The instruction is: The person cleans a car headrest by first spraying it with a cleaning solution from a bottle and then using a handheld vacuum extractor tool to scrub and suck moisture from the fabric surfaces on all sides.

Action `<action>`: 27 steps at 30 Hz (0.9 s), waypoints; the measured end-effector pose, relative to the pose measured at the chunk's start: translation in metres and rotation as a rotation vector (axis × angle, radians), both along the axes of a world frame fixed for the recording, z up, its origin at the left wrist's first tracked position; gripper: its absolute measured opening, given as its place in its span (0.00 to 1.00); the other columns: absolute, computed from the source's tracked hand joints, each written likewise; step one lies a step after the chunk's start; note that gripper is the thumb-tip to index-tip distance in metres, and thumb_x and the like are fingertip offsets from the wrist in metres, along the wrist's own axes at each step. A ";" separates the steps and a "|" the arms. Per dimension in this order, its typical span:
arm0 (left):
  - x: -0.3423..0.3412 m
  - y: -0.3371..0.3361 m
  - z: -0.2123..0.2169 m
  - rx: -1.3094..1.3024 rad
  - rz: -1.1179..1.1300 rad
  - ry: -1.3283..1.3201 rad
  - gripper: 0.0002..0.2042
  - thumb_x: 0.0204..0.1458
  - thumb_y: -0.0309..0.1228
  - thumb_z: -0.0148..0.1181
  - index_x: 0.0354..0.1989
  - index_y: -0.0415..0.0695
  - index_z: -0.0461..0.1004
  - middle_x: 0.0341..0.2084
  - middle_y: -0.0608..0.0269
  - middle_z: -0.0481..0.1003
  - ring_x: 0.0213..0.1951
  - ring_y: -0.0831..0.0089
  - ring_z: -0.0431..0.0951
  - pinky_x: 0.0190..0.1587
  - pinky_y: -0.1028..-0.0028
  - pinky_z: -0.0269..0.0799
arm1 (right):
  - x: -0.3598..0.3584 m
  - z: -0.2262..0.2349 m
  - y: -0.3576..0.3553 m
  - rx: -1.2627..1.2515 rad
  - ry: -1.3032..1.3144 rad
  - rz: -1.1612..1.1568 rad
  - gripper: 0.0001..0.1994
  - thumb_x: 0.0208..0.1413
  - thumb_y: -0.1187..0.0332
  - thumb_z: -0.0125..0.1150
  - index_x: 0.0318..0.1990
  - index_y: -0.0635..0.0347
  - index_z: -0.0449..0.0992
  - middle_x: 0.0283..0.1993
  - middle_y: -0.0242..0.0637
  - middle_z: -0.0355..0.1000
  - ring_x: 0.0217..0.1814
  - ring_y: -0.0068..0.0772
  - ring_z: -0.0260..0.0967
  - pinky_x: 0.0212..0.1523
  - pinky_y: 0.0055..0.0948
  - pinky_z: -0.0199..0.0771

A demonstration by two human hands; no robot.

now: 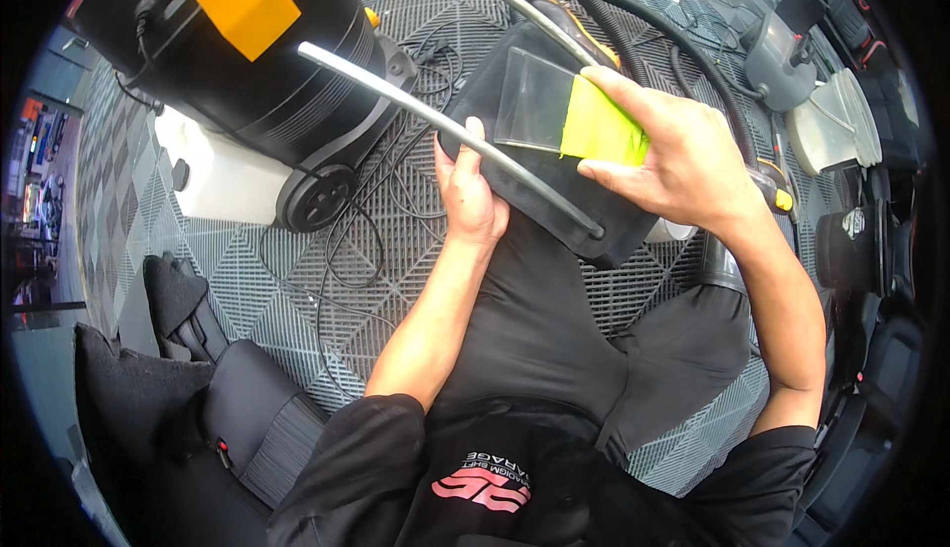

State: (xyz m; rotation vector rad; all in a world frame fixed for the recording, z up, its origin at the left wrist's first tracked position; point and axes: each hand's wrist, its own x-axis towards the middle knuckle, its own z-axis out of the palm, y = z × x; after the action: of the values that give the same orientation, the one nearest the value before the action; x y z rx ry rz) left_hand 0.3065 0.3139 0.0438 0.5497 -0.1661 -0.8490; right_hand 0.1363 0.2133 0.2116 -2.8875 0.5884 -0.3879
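A black car headrest [554, 191] with two bare metal posts [416, 107] rests over my lap. My left hand [471, 186] grips its left edge, with the thumb up beside the nearer post. Between the thumb and fingers of my right hand [688, 146] is a bright green cloth-like piece [602, 124], held over the headrest. A clear, flat plastic panel [534, 97] extends left from the green piece over the black surface. Whether the two are joined I cannot tell. The headrest's underside is hidden.
A large black vacuum [247, 72] with a yellow latch stands at the far left, beside a white container [218, 166]. Cables [381, 240] lie across the tiled floor. A black hose [683, 28] curves past at the right. Black seat parts [247, 409] sit at the lower left; a translucent bucket [836, 127] stands right.
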 end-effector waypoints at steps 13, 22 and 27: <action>0.016 0.031 -0.035 0.065 -0.019 0.059 0.12 0.66 0.33 0.57 0.51 0.37 0.77 0.44 0.55 0.82 0.45 0.66 0.84 0.51 0.67 0.80 | 0.043 -0.027 0.015 0.027 0.118 0.067 0.36 0.50 0.52 0.72 0.65 0.55 0.68 0.40 0.49 0.80 0.43 0.53 0.80 0.45 0.46 0.80; 0.115 0.015 0.004 0.300 -0.748 -0.455 0.22 0.64 0.42 0.60 0.54 0.34 0.74 0.43 0.58 0.81 0.39 0.76 0.84 0.43 0.77 0.82 | 0.047 -0.033 0.024 0.016 0.129 0.089 0.37 0.49 0.50 0.74 0.65 0.52 0.68 0.38 0.46 0.80 0.41 0.49 0.80 0.41 0.44 0.81; 0.123 0.017 -0.014 0.247 -0.813 -0.488 0.22 0.65 0.41 0.60 0.56 0.34 0.74 0.45 0.59 0.81 0.42 0.76 0.82 0.47 0.76 0.80 | 0.044 -0.034 0.021 0.040 0.186 0.063 0.36 0.48 0.50 0.74 0.64 0.51 0.69 0.38 0.45 0.80 0.41 0.49 0.81 0.40 0.43 0.81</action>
State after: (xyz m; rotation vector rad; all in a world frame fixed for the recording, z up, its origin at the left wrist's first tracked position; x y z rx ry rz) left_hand 0.4296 0.3313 0.0300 0.9413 -0.7757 -1.5236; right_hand 0.1798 0.2346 0.1779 -2.9145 0.5249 -0.0981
